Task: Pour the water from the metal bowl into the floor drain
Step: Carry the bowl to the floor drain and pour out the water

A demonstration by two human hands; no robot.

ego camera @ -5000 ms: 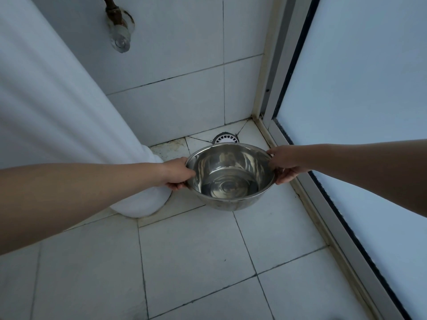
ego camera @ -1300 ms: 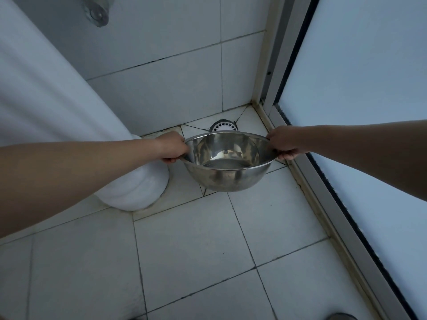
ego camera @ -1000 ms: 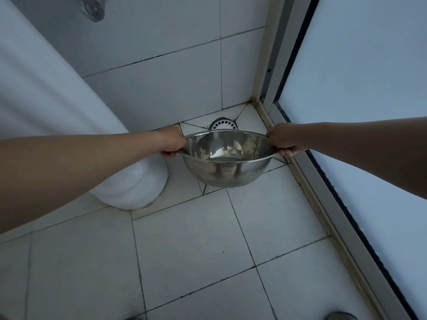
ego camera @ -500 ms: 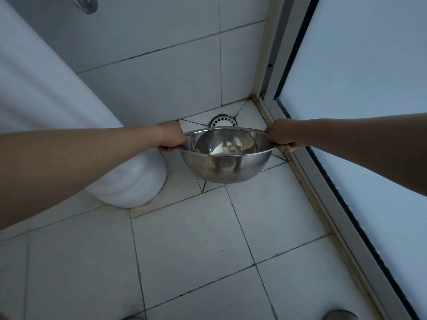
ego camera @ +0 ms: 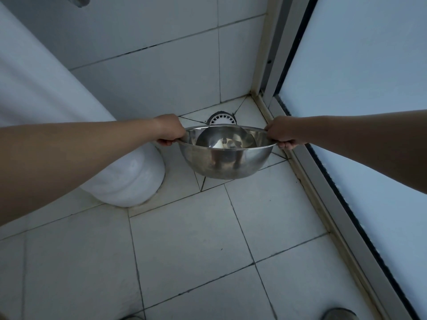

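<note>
I hold a shiny metal bowl above the tiled floor, tilted so its far rim dips away from me. My left hand grips the rim on the left side and my right hand grips it on the right. Water lies pooled toward the bowl's far side. Just beyond the far rim, the round floor drain with a white slotted cover sits in the corner of the floor; its near half is hidden by the bowl.
A white ceramic pedestal stands on the floor at left, under my left forearm. Tiled wall rises behind the drain. A frosted glass door with a metal frame runs along the right. A shoe tip shows at bottom right.
The bowl has moved further toward the drain and tipped forward, so more of its outer underside shows. The water has shifted to the far side. Both hands keep their grip.
</note>
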